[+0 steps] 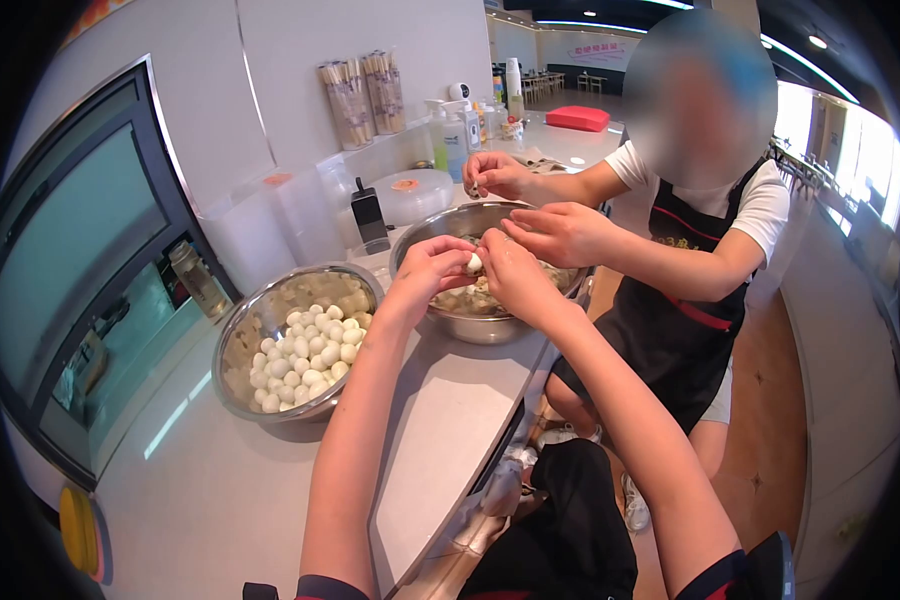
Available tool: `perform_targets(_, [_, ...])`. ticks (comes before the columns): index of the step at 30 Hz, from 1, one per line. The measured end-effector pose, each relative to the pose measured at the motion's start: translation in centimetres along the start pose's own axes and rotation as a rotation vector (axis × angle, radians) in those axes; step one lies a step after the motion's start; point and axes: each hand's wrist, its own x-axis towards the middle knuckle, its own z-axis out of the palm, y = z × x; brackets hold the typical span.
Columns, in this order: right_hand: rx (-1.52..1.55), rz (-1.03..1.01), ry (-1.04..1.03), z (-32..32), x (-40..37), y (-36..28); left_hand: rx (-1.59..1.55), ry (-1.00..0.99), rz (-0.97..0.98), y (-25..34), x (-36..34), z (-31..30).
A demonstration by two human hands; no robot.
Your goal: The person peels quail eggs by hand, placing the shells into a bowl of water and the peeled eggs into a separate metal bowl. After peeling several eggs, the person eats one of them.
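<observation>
Over the right-hand steel bowl [490, 329], my left hand [432, 270] has its fingers closed on a small white egg [473, 264]. My right hand [512, 270] meets it from the other side, its fingertips pressed against the same egg. Wet, brownish pieces lie in that bowl below my hands. To the left, a second steel bowl [232, 345] holds a heap of small, smooth white peeled eggs [305, 358].
Across the right bowl, a co-worker in a black apron [670, 345] holds both hands [560, 235] above it. Clear plastic containers [255, 235], a black device [368, 212], bottles [455, 140] and a red box [577, 118] stand behind. The counter edge runs beside my right arm.
</observation>
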Motion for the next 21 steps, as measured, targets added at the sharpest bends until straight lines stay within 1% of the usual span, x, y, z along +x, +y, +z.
perform_targets(3, [0.007,-0.045,0.057,0.2,0.0,0.1,-0.005,0.006,-0.009,0.3,-0.2,0.2])
perform_targets(4, [0.006,-0.044,0.057,0.3,0.1,0.3,-0.059,-0.007,-0.009,0.4,-0.1,0.1])
perform_targets(6, [0.025,-0.04,0.172,0.2,0.4,0.4,-0.115,-0.021,-0.008,0.5,-0.2,0.0])
perform_targets(7, [0.024,-0.04,0.172,0.1,0.3,0.2,-0.124,-0.02,0.001,0.5,-0.2,0.0])
perform_targets(9, [0.154,0.016,0.085,-0.4,0.3,-0.3,-0.133,-0.018,0.011,0.6,-0.3,-0.1])
perform_targets(13, [0.117,-0.016,0.078,-0.7,0.5,-0.4,-0.149,-0.018,0.032,0.7,-0.4,0.0])
perform_targets(15, [0.217,-0.024,0.104,-0.9,0.5,-0.6,-0.132,-0.015,0.034,0.6,-0.4,-0.1])
perform_targets(16, [0.217,-0.022,0.105,-1.0,0.5,-0.7,-0.125,-0.009,0.023,0.5,-0.3,-0.1])
perform_targets(19, [0.231,0.009,0.073,-1.1,0.5,-0.9,-0.112,-0.022,0.012,0.4,-0.3,-0.1])
perform_targets(21, [0.33,0.052,0.054,-1.0,0.5,-0.9,-0.108,-0.04,0.013,0.5,-0.3,0.0])
